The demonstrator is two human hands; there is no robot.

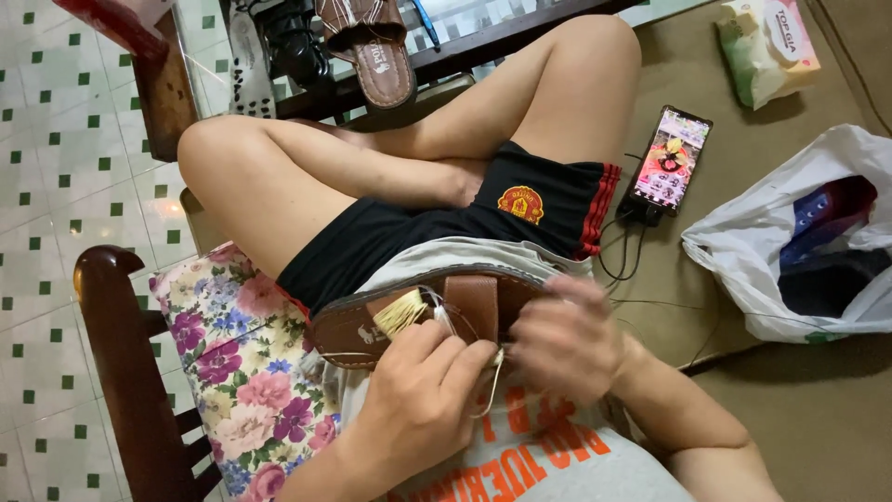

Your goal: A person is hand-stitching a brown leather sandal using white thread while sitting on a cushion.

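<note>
With the brown sandal [418,316] resting on the lap at 6 o'clock, the left hand [423,390] pinches the pale thread [401,312] while the blurred right hand [567,339] curls closed around the strap [472,302], so keeping the sole braced looks wise.

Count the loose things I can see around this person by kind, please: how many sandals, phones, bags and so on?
Brown sandals: 2, one held in the lap by the left hand and right hand, one on the table
Phones: 1
White plastic bags: 1
Tissue packs: 1
Floral cushions: 1
Total: 6
</note>
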